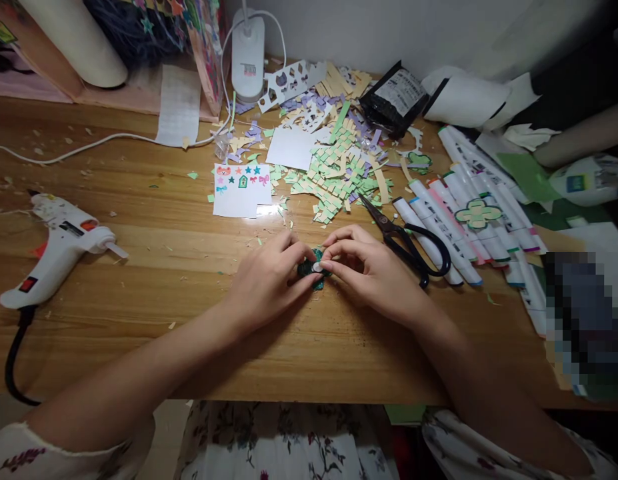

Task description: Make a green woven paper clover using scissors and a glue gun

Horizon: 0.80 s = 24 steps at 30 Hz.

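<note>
A small dark green cutout (318, 283), seemingly four-lobed, sits between my hands near the front of the table. At its middle is a small round white piece (317, 267). My left hand (271, 275) is closed, with thumb and index finger pinching the cutout's left side. From the other side, my right hand (371, 275) is closed, thumb and index fingertips pressed together at the white piece's right edge. The fingers partly cover the cutout. Black-handled scissors (409, 243) lie just beyond my right hand, apart from it.
At the left lies a white glue gun (63, 243) with a black cord. Paper scraps (339, 160) are heaped at the back, beside a sticker sheet (239, 200). Several white markers (453, 220) lie at the right, with a light green flower-shaped cutout (479, 214) on top.
</note>
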Available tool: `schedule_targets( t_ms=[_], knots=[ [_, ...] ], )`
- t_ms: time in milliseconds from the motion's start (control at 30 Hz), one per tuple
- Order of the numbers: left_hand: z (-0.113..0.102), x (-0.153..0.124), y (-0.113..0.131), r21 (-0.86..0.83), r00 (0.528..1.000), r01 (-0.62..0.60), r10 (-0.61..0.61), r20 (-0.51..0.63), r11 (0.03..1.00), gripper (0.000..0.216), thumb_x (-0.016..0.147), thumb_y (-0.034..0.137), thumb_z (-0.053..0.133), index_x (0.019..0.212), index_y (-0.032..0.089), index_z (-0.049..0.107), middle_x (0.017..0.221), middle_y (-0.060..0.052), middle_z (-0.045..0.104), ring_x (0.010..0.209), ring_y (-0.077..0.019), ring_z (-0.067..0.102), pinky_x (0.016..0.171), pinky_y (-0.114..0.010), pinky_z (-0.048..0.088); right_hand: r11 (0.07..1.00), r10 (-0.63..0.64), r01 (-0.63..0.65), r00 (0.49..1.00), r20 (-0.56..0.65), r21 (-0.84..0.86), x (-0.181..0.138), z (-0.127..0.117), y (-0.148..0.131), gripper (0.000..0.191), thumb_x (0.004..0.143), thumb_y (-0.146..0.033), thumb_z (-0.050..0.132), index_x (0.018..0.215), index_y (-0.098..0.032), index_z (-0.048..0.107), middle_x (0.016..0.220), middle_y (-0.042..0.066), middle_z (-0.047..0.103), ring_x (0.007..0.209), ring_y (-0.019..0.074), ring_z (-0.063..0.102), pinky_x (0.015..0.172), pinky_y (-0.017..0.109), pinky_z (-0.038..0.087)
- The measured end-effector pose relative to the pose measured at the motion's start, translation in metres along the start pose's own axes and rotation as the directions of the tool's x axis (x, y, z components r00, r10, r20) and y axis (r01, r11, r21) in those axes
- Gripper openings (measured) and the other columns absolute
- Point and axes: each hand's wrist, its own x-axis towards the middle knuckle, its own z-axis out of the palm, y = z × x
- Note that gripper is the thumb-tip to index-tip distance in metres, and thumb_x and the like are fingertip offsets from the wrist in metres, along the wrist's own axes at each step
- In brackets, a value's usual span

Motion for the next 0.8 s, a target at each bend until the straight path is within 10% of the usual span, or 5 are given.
schedule_targets(
  t_ms=[800],
  knots=[
    [0.0004,0.0009,-0.0013,-0.017,1.0,-0.008,0.008,-0.002,1.0,0.013,0.085,0.03,0.057,0.089,0.018,0.06,0.09,-0.004,0.055,0.078,-0.0154,0.053,0.065,-0.026,0.042,0.999,-0.033,0.032,0.999,-0.028,-0.034,-0.0009,0.0039,0.0006,0.003,0.083,-0.017,0.06,0.081,-0.018,0.062,0.097,0.005,0.055,0.077,0.0148,0.056,0.066,0.028,0.047]
  ],
)
